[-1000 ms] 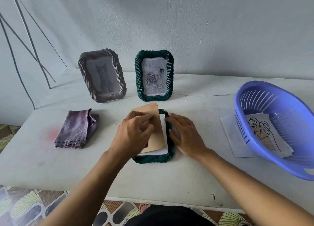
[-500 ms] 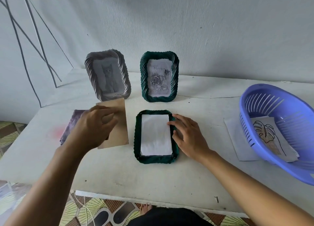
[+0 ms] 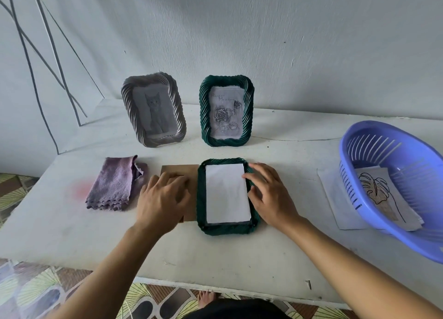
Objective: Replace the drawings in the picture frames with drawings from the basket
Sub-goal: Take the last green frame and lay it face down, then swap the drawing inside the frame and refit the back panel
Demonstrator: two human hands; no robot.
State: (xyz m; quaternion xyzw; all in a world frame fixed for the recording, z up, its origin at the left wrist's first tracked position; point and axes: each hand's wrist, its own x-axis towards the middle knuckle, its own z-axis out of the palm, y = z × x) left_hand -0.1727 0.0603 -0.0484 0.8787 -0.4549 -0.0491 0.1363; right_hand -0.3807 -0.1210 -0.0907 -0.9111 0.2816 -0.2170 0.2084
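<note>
A dark green frame (image 3: 203, 227) lies face down at the table's middle, with the white back of a drawing (image 3: 226, 194) showing inside it. My right hand (image 3: 271, 196) rests on the frame's right rim, fingertips at the paper's edge. My left hand (image 3: 163, 198) lies flat on the brown backing board (image 3: 179, 171), which sits on the table just left of the frame. A grey frame (image 3: 153, 108) with a cat drawing and a green frame (image 3: 226, 110) with a rose drawing stand at the back. The blue basket (image 3: 383, 136) at right holds a leaf drawing (image 3: 381, 194).
A folded purple cloth (image 3: 115, 184) lies left of the backing board. A white sheet (image 3: 335, 198) sticks out from under the basket. The wall rises close behind the standing frames. The table's front edge runs just below my forearms.
My left hand lifted the brown backing board off the face-down frame, carried it left and laid it flat on the table. The white back of the drawing is now uncovered.
</note>
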